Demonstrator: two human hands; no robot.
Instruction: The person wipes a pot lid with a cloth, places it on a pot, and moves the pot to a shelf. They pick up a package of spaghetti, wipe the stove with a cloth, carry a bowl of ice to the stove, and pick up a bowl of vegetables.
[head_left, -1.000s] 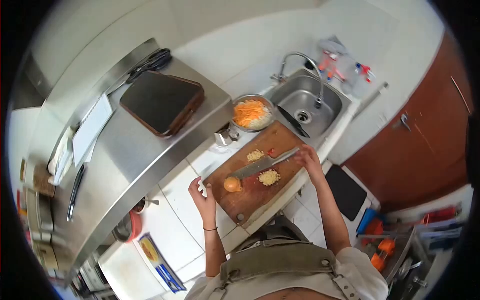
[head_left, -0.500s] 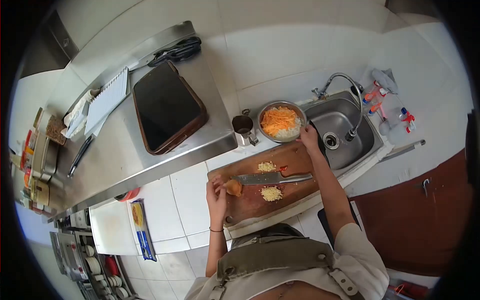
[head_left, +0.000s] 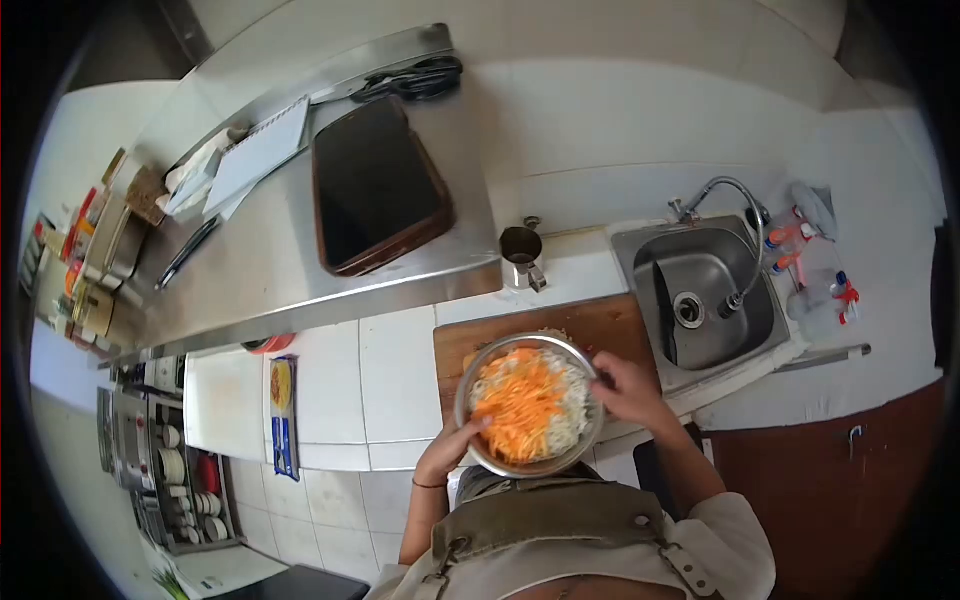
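Observation:
A round metal bowl [head_left: 598,420] holds shredded orange food [head_left: 522,400] on its left and pale shreds [head_left: 570,410] on its right. My left hand [head_left: 452,448] grips its left rim, with the thumb over the edge. At the right rim, my right hand [head_left: 625,388] is closed on the bowl. It is held in front of my apron, over the near part of the wooden cutting board [head_left: 625,330]. The bowl hides most of the board's middle, and the knife and onion cannot be seen.
A metal sink [head_left: 700,265] with a curved faucet lies right of the board. Behind the board stands a metal pitcher [head_left: 522,255]. A steel shelf at left carries a dark griddle [head_left: 378,185] and a notebook [head_left: 262,150]. Spray bottles [head_left: 825,300] are beyond the sink.
The bowl has come from beside the sink toward my body, over the board. My left hand has left the onion and taken the bowl's left rim. The camera view has shifted.

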